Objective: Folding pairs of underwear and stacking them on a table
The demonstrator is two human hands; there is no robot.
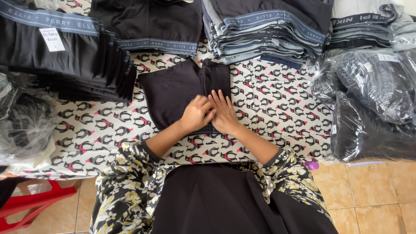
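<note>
dark folded garment point(173, 91) lies flat, smooth, under hands.

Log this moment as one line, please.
left hand: flat on dark garment | right hand: flat on same garment | surface: penguin-print cloth

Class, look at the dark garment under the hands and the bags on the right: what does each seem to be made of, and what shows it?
Dark garment: looks like soft matte knit fabric, probably cotton blend; it lies limp and folds flat under both hands. Bags: thin clear plastic film, glossy, with crinkles and bright glints.
</note>
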